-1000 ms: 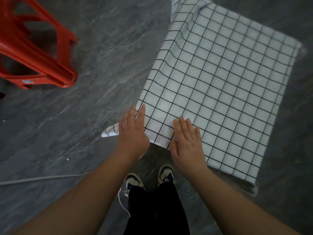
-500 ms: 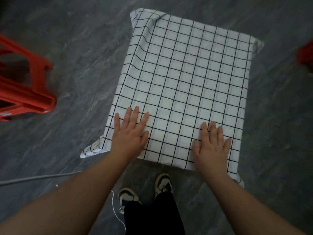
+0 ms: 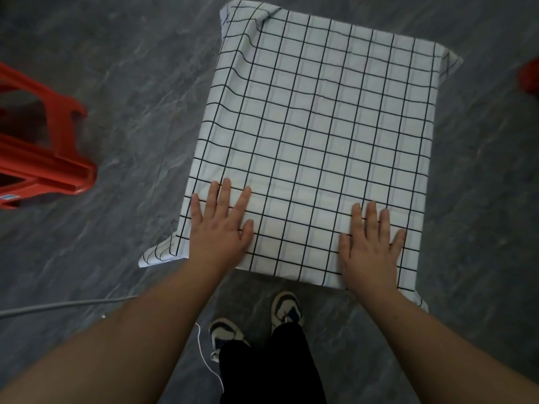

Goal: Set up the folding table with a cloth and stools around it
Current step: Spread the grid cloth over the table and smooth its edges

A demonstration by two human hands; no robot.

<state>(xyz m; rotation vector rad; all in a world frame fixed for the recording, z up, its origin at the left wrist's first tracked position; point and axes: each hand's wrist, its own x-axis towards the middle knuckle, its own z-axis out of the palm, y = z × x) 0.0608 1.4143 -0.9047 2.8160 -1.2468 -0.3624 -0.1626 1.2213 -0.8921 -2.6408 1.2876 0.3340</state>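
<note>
A white cloth with a black grid (image 3: pixel 320 135) covers the whole top of the small folding table, which is hidden beneath it; cloth corners hang over at the near left and far right. My left hand (image 3: pixel 221 228) lies flat on the cloth near the table's near-left corner, fingers spread. My right hand (image 3: pixel 370 246) presses flat near the near-right corner. A red plastic stool (image 3: pixel 43 147) lies on the floor to the left. A sliver of another red stool (image 3: pixel 529 80) shows at the right edge.
Grey marbled floor (image 3: pixel 131 83) surrounds the table. A grey cable (image 3: pixel 58 306) runs along the floor at the lower left, and a thin white cord (image 3: pixel 204 357) hangs by my legs. My feet (image 3: pixel 256 319) stand just before the table's near edge.
My hands have slid apart along the near edge of the cloth, the right one toward the right corner. The view has swung so the table sits centred.
</note>
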